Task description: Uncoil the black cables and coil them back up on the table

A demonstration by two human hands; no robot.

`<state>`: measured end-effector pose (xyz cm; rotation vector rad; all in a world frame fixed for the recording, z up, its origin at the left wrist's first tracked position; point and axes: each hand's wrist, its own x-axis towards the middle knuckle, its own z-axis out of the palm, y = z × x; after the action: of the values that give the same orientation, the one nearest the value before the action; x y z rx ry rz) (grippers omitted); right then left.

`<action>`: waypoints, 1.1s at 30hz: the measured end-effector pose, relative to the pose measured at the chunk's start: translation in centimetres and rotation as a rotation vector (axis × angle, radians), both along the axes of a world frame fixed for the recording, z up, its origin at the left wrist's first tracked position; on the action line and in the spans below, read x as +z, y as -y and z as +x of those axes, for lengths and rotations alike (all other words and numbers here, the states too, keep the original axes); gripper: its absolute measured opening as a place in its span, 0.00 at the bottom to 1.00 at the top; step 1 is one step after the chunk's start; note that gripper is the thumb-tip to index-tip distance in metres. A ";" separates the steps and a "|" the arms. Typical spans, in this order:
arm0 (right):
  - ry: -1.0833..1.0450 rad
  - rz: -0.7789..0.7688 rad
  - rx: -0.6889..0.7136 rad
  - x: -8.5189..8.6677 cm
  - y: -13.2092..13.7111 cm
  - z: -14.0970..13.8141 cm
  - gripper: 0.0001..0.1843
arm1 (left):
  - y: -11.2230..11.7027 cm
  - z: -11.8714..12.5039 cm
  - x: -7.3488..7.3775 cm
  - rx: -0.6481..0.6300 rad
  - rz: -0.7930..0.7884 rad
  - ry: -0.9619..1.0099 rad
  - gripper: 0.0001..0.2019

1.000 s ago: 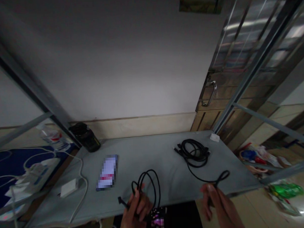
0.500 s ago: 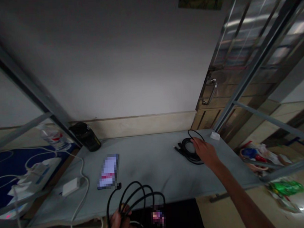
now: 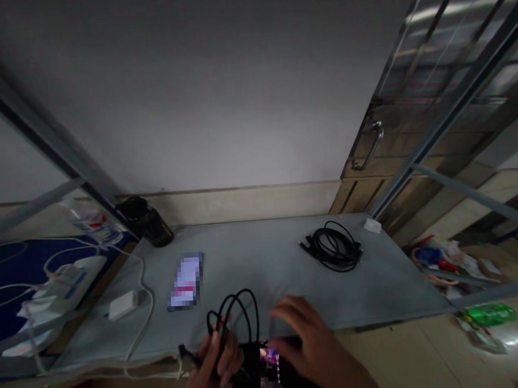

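Observation:
Loops of a black cable [image 3: 249,307] rise from my left hand [image 3: 216,359], whose fingers are closed around them at the near edge of the table. A dark plug end of that cable sticks out on the hand's left side. My right hand [image 3: 304,339] is just right of these loops, with thumb and fingers apart and nothing between them. Farther back on the right, a second coiled black cable [image 3: 335,251] lies on the grey tabletop [image 3: 252,251], its plug ends pointing left and right.
A phone [image 3: 186,280] with a lit, blurred screen lies left of centre. Near it are a white adapter [image 3: 123,304], a white cord [image 3: 141,334] and a black pouch-like object [image 3: 149,223]. A small white item [image 3: 373,225] sits at the far right corner. Metal posts frame both sides.
My right hand has let go of the coiled cable at the back right and come towards my left hand. The loops in my left hand are gathered closer. The view has shifted slightly.

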<state>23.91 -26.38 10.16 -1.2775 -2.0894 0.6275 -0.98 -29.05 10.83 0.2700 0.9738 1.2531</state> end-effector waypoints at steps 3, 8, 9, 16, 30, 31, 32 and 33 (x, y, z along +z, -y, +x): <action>-0.121 -0.237 0.170 -1.1 3.4 -3.4 0.34 | -0.7 1.9 0.6 -0.072 0.063 0.044 0.25; -0.184 -0.225 0.062 -4.6 4.7 -3.1 0.14 | -0.9 3.9 1.1 -0.141 0.081 0.068 0.23; -0.194 -0.202 0.040 -4.8 4.8 -2.4 0.12 | -1.0 4.0 1.0 -0.151 0.073 0.070 0.24; -0.334 -0.318 -0.241 -2.8 5.0 2.7 0.27 | -2.5 2.9 -0.2 -0.267 0.026 -0.058 0.29; -0.869 0.110 -1.017 -0.7 6.9 17.9 0.30 | -2.9 -8.4 1.6 -0.060 0.040 -0.465 0.36; -0.910 0.157 -1.037 -0.5 7.2 18.7 0.29 | -2.7 -8.8 2.2 -0.063 0.027 -0.485 0.36; -0.947 0.198 -1.058 -0.2 7.6 19.5 0.28 | -2.6 -9.0 2.7 -0.053 0.011 -0.505 0.36; -0.977 0.234 -1.082 0.2 7.9 20.2 0.28 | -2.5 -9.2 3.1 -0.036 -0.002 -0.520 0.35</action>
<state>44.09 -34.28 10.32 -1.3312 -0.5170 0.3435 -10.21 -26.53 13.98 0.6301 1.4051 1.1699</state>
